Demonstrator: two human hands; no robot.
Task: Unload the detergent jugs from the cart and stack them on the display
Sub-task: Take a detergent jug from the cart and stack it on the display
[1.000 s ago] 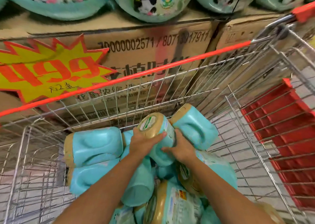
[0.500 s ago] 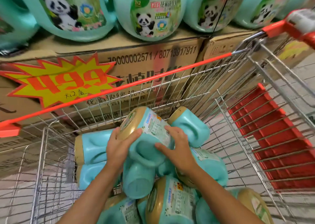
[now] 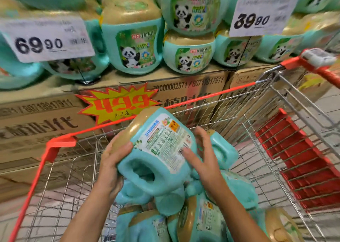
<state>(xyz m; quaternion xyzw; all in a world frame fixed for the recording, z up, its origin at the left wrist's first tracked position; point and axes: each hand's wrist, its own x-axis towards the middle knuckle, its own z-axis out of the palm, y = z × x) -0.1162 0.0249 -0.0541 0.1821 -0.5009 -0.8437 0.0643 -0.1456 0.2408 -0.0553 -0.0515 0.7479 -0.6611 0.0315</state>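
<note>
Head view: my left hand (image 3: 110, 162) and right hand (image 3: 204, 157), fingers clamped either side of the detergent jug (image 3: 161, 146), share its likely weight

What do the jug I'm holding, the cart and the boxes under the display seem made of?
Jug: likely moulded plastic, matte teal, with a glossy paper-like label. Cart: shiny metal wire, red trim probably plastic. Boxes: brown cardboard, matte, printed.
</note>
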